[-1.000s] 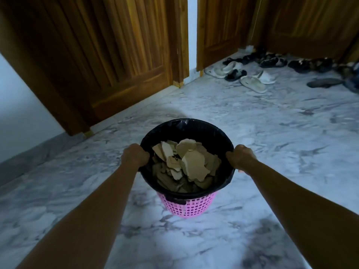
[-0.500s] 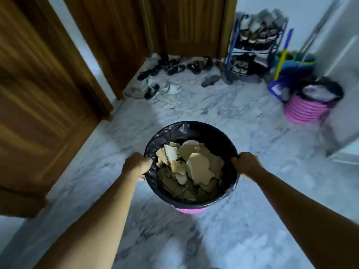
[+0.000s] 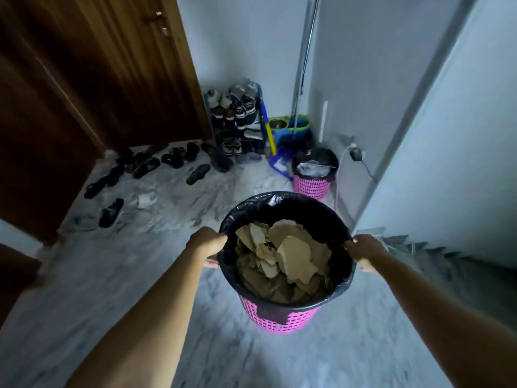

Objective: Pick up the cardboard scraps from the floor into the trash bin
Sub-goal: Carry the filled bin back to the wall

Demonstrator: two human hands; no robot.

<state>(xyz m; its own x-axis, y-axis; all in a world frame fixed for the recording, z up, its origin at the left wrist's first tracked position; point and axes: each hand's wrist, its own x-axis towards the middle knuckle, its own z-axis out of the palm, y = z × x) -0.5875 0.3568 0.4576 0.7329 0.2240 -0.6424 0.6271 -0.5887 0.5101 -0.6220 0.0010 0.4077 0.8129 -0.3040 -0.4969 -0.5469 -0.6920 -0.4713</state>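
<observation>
The left hand [image 3: 207,243] is curling its grip tightly over the near left rim of the round pink lattice plastic trash bin [image 3: 279,320], and the right hand [image 3: 363,252] is clamping the opposite rim in the same way. The bin is hanging between both hands above the grey-veined marble floor [image 3: 126,275]. A glossy black liner is folding over its rim, and torn, pale brown cardboard scraps [image 3: 291,253] are lying heaped inside, filling most of it. Compared with half a second ago, both grips are staying unchanged while the view is swinging right: the second pink lattice bin [image 3: 310,186] and the dark shoe rack [image 3: 237,124] are now sitting nearly straight ahead, and more of the carried bin's pink wall is showing.
</observation>
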